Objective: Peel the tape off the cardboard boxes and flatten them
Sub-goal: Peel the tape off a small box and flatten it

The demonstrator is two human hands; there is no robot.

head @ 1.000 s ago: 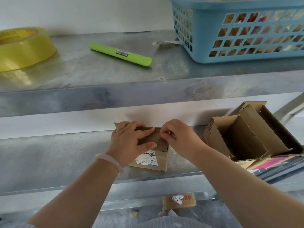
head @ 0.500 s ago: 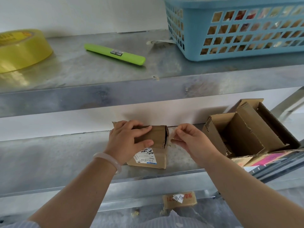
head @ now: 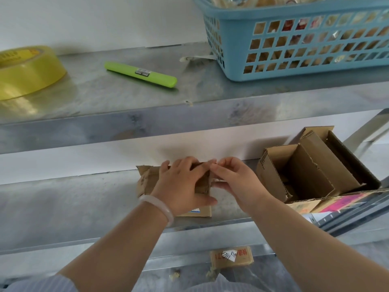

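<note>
My left hand (head: 181, 186) grips the small cardboard box (head: 147, 180), my right hand (head: 233, 178) pinches its corner — a hard yank could tear the cardboard.

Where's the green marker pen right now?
In the head view, the green marker lies on the upper shelf, left of centre, between the yellow tape roll and the blue basket.

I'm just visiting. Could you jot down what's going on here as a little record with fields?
left hand: holds the small box from above
right hand: pinches at its right edge; tape not discernible
right of it: open boxes
upper shelf: tape roll, green marker, blue basket
</note>
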